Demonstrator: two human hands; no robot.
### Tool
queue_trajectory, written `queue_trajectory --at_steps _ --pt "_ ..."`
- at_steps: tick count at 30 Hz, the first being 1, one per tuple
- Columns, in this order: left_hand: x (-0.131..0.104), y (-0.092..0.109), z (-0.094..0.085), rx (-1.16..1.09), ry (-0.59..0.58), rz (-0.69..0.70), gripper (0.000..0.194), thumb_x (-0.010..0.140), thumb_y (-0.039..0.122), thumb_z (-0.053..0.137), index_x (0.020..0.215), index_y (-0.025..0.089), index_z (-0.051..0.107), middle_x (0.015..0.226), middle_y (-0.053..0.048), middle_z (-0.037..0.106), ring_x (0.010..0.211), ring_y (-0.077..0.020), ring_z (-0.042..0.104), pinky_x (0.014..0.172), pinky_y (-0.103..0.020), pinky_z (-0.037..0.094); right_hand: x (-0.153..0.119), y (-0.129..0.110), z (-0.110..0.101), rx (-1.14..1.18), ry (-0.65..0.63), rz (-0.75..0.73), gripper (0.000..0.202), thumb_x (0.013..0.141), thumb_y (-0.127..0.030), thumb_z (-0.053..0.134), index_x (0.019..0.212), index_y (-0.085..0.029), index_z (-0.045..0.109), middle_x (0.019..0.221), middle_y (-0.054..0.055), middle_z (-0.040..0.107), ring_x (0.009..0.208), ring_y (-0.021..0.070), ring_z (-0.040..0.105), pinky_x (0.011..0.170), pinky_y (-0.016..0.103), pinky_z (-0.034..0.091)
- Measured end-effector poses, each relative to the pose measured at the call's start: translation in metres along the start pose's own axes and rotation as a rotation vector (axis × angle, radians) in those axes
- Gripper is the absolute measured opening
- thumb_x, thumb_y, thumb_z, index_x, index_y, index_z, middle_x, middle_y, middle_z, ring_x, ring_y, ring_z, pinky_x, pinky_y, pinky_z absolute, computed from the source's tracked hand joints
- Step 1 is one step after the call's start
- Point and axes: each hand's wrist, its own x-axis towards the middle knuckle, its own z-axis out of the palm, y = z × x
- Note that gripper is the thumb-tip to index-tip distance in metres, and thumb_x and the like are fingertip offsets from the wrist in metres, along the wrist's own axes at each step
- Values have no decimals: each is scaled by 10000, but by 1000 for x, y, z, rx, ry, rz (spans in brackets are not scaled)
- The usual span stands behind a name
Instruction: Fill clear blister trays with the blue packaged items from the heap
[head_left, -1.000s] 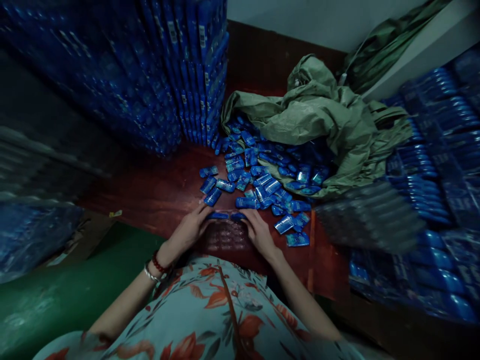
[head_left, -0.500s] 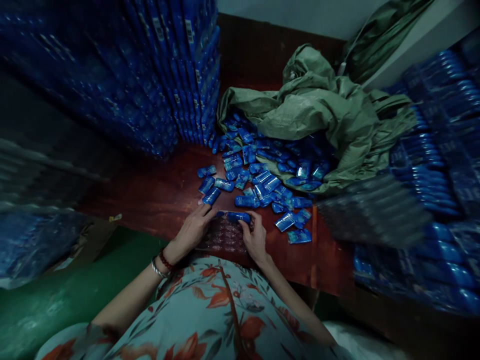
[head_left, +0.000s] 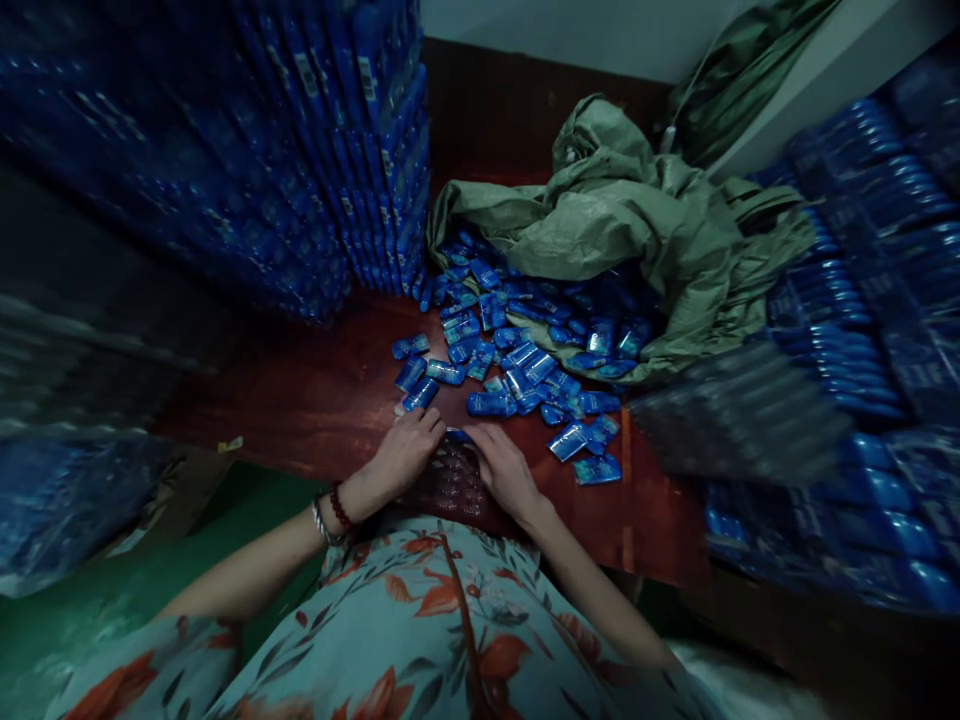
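A clear plastic tray [head_left: 452, 488] with rows of moulded hollows lies on the red-brown table at its near edge, against the flowered shirt. My left hand [head_left: 409, 450] is closed at the tray's far left corner, its fingers bent down over the edge. Over the far right part of the tray my right hand [head_left: 506, 468] has its fingers bent onto a small blue packet [head_left: 457, 435]. Most of that packet is hidden by the fingers. Just beyond my hands lie loose blue packets [head_left: 491, 403], shiny and printed.
A green woven sack [head_left: 607, 235] spills more blue packets across the table [head_left: 300, 400]. Tall stacks of filled blue packs [head_left: 382, 150] rise at the left, with others [head_left: 847, 340] at the right. Grey-looking stacked plastic trays [head_left: 739, 415] stand right of the sack.
My right hand has turned inward and pressed over the blue packet, which now shows much less. Both hands have come slightly closer together. The whole view has shifted slightly.
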Motion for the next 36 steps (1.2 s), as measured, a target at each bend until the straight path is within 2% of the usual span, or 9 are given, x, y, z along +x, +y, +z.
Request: queue_trajectory --at_steps 6,9,14,16,19,22,28,32,36 --pt "-5 -2 16 -88 111 -26 300 836 22 352 1027 137 552 1046 -116 541 1005 -234 507 872 -401 458 22 -26 -17 -394 -309 -16 422 839 -27 361 1192 -184 533 1024 107 571 958 224 521 840 335 464" --pt "-6 -1 25 -116 151 -55 340 840 26 350 1094 140 545 1049 -119 548 1014 -233 515 900 -421 452 30 -34 -17 -452 -376 -40 384 854 -49 381 1171 -191 545 1011 110 569 944 228 521 832 344 459" --pt "-14 -16 20 -271 213 -36 392 863 106 446 1244 186 494 1148 -121 529 1071 -243 505 928 -413 440 26 -23 -22 -359 -336 -55 372 901 -115 398 1246 -196 510 1068 92 597 995 208 529 870 332 431" --pt "-19 -31 11 -392 261 -35 435 874 215 509 1304 201 440 1161 -110 525 1042 -231 522 904 -384 456 23 -13 -32 -275 -232 -28 347 930 -174 392 1254 -204 513 1104 81 603 1015 195 529 868 316 425" --pt "-18 -54 0 -498 357 -143 314 909 298 465 1195 180 522 1022 -79 564 908 -190 561 819 -328 485 27 1 -47 -315 -81 77 325 939 -195 380 1207 -203 564 1087 88 617 996 215 524 833 331 418" --pt "-6 -65 1 -372 307 -167 262 876 282 515 1106 171 573 1033 -86 547 904 -200 562 820 -335 484 42 5 -48 -518 -196 66 329 892 -130 439 1178 -194 588 1122 117 608 1028 265 492 808 375 393" --pt "22 -57 17 -55 177 -157 486 819 150 537 1296 204 462 1267 -139 450 1048 -257 527 833 -347 485 70 0 -21 -686 -422 -72 326 862 -46 408 1128 -88 591 1047 170 625 1062 271 486 886 397 350" --pt "16 -65 19 -121 204 -122 468 878 132 437 1342 183 406 1234 -142 513 1072 -246 519 856 -357 477 58 6 -29 -537 -311 52 343 906 -146 399 1226 -99 511 1033 163 637 1026 272 526 854 383 384" --pt "-20 -77 17 -361 361 -165 275 923 251 422 1164 189 537 1056 -82 610 941 -195 578 857 -333 468 18 12 -49 -51 -58 321 343 941 -366 369 1201 -177 491 1070 109 626 953 234 577 803 351 442"
